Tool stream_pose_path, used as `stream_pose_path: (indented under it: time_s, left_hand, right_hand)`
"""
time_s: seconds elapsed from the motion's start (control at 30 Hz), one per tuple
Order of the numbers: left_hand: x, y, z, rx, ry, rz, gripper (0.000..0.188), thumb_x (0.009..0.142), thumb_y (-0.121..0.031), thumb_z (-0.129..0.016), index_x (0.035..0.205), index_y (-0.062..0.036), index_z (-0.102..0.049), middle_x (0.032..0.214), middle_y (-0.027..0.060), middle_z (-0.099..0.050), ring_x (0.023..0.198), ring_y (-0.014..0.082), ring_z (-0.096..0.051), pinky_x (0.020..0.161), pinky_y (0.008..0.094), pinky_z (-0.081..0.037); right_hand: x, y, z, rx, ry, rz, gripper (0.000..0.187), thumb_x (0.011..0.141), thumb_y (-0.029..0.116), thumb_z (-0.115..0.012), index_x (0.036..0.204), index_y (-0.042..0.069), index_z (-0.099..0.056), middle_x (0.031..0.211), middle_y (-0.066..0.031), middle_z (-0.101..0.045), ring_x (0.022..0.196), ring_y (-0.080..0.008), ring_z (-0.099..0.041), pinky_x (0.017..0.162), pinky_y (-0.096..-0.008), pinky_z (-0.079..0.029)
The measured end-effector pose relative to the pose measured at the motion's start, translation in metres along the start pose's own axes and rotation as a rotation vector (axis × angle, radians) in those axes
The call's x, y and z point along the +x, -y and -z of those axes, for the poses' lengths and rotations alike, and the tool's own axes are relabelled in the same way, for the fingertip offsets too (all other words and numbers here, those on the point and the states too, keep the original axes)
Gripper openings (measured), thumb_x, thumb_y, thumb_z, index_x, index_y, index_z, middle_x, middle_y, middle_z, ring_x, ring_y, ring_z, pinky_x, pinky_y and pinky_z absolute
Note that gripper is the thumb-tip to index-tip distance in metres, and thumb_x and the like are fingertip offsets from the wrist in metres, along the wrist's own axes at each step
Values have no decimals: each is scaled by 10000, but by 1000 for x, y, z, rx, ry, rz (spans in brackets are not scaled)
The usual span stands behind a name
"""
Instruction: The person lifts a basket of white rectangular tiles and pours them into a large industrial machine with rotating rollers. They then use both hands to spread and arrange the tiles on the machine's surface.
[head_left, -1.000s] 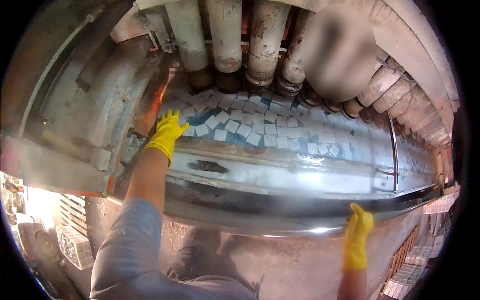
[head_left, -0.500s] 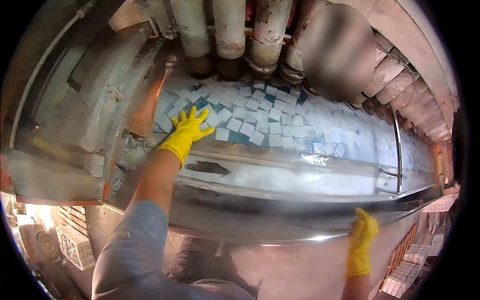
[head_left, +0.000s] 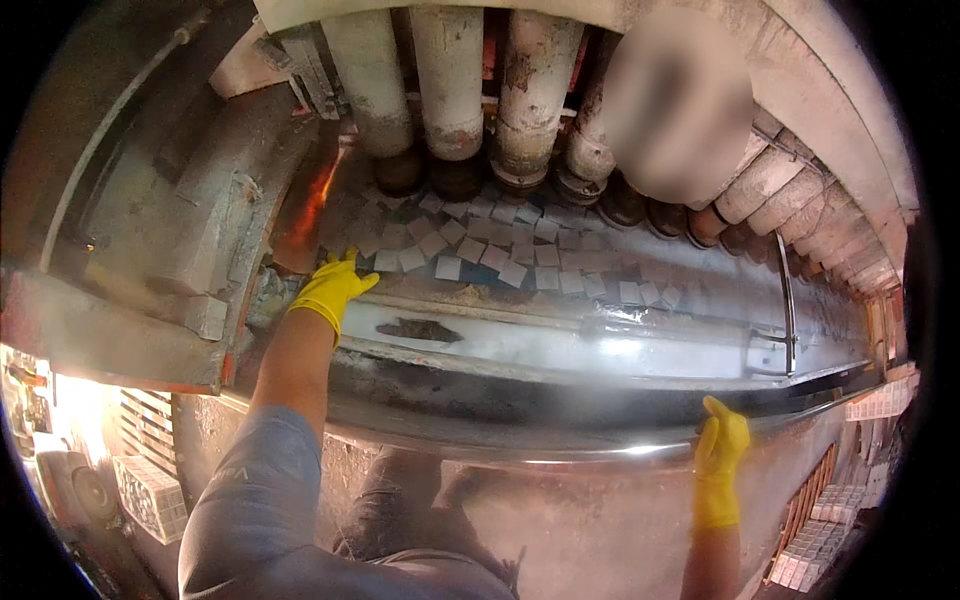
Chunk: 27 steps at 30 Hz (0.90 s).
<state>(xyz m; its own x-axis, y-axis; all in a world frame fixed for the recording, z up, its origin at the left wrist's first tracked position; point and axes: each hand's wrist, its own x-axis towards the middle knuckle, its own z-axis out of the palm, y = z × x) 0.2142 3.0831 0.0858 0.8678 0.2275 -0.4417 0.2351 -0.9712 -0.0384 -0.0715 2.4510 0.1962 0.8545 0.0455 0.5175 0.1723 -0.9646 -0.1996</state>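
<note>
Both my hands wear yellow rubber gloves. My left hand (head_left: pixel 335 288) reaches over the near left corner of a wet bed, its fingers spread and the thumb pointing right toward the tiles. Whether its fingertips touch a tile cannot be made out. Small square pale tiles (head_left: pixel 449 268) lie scattered flat on the bed, several of them overlapping, with darker blue patches between. My right hand (head_left: pixel 722 445) hovers by the metal front rim (head_left: pixel 560 455), loosely curled with one finger pointing up, and nothing shows in it.
A row of thick, crusted vertical cylinders (head_left: pixel 448 90) stands along the bed's far side. Toward the right, a thin upright bar (head_left: pixel 788 310) rises from the bed. A grey metal housing (head_left: pixel 200 240) borders the left. Below are a white crate (head_left: pixel 150 495) and stacked pale blocks (head_left: pixel 815 540).
My left hand has drawn back from the tiles, down and to the left. My right hand has hardly moved. The view has shifted slightly, and the tiles look dimmer.
</note>
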Motion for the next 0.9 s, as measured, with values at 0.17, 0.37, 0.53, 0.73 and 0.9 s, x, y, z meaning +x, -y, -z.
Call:
stream_pose_path:
  time_s: [0.17, 0.37, 0.53, 0.73, 0.9]
  left_hand:
    - [-34, 16, 50, 38, 26, -217, 888, 815, -610, -690, 1480, -59, -484, 1467, 207, -531, 1372, 347, -492, 1145, 432, -377]
    - [-148, 31, 108, -147, -107, -406, 708, 850, -448, -739, 1410, -53, -561, 1399, 228, -581, 1313, 392, -529, 1100, 459, -406]
    - [-205, 81, 93, -195, -238, -475, 632, 879, -414, -727, 1378, -52, -589, 1311, 211, -644, 1251, 371, -585, 1067, 448, -440]
    - [-210, 98, 60, -488, -441, -264, 452, 895, -368, -713, 1207, -41, -693, 1084, 167, -742, 1021, 336, -702, 886, 407, -539]
    - [-199, 82, 74, -502, -630, -202, 422, 916, -342, -687, 1192, -23, -696, 1083, 183, -737, 1018, 337, -701, 889, 400, -538]
  right_hand:
    - [13, -8, -8, -27, -49, 12, 260, 969, 250, -586, 1030, 57, -749, 831, -84, -707, 730, -287, -636, 712, -396, -498]
    - [13, -19, -22, -54, -94, 32, 197, 916, 218, -653, 1028, 86, -747, 807, -79, -690, 737, -293, -639, 697, -405, -494]
    - [33, -9, -16, 38, -94, -11, 186, 895, 215, -685, 1006, 80, -748, 720, -77, -657, 656, -281, -618, 639, -392, -479]
    - [68, 2, -11, 184, 136, -677, 412, 957, 452, -648, 1138, 86, -700, 808, -84, -723, 661, -183, -666, 587, -330, -529]
    - [99, 4, -16, 246, 266, -981, 518, 957, 528, -613, 1226, 86, -648, 818, -86, -737, 674, -186, -684, 484, -336, -560]
